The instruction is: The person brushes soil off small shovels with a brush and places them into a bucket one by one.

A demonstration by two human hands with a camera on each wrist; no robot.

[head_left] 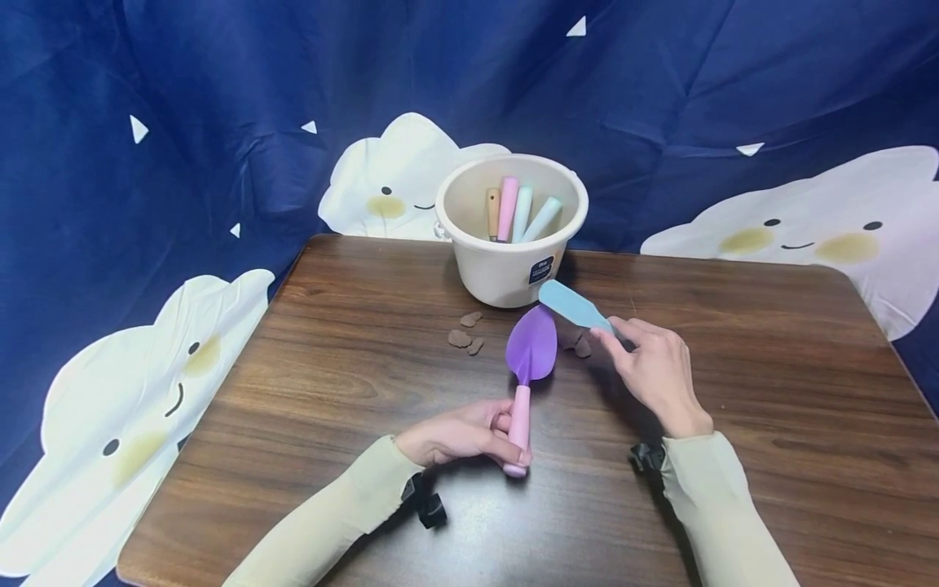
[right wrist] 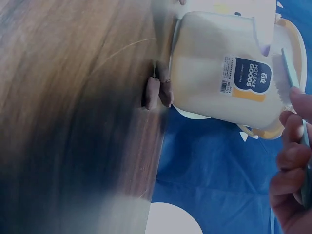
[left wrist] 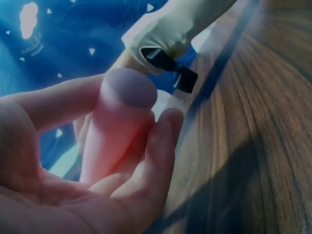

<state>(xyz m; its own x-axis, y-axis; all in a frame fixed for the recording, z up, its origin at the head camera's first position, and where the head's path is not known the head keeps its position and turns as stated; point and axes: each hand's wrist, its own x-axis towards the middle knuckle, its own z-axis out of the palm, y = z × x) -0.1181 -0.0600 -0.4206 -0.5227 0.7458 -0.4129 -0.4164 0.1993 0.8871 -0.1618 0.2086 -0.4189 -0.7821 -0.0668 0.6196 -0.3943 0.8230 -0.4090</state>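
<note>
My left hand (head_left: 469, 432) grips the pink handle of a purple hand trowel (head_left: 531, 344). Its blade points toward the bucket, above the table. Close up in the left wrist view, thumb and fingers wrap the handle's end (left wrist: 129, 87). My right hand (head_left: 656, 367) pinches a light blue brush (head_left: 572, 305) by its handle, with pale bristles (right wrist: 281, 80) underneath in the right wrist view. The brush's tip lies just above the trowel blade in the head view. Brown clumps (head_left: 462, 338) rest left of the blade, and more clumps (head_left: 582, 346) lie to its right.
Behind the tools stands a cream bucket (head_left: 491, 273) holding several handled tools (head_left: 508, 208). The wooden table (head_left: 352, 326) reaches back to a dark blue curtain (head_left: 242, 73) printed with clouds. Black wrist mounts (head_left: 431, 511) hang below both sleeves.
</note>
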